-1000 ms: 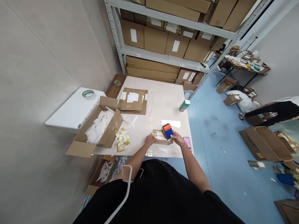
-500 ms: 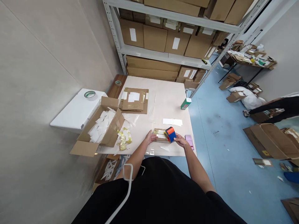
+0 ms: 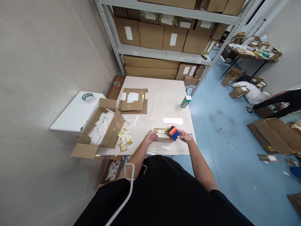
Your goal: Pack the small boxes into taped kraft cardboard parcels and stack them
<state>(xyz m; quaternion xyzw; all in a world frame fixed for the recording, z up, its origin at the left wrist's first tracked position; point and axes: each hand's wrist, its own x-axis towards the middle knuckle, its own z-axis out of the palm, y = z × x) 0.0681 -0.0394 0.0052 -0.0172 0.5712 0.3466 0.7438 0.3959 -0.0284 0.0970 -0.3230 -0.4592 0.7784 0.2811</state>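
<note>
Got a big metal shelf [image 3: 150,53] across the top of the frame, packed with brown boxes [image 3: 150,35]. Below that, mid-frame, a pale table [image 3: 166,97]. Over at center left, an open box [image 3: 113,131] loaded with white paper scraps [image 3: 101,128]. Up and to the right of that, a flat stack of cardboard [image 3: 133,107] with a white sheet [image 3: 133,97] on top. Just below center, lying flat near the bottom edge of the table, a small box [image 3: 160,138]. At its left end, the left hand [image 3: 150,137], open, fingers spread; can't tell if touching. Right of center, the right hand [image 3: 184,136], gripping a blue and orange tape dispenser [image 3: 172,133], tilted over the small box's right end. Higher up on the right, a green carton [image 3: 186,102]. Last and littlest, a phone [image 3: 190,135], mostly hidden behind the right hand.
</note>
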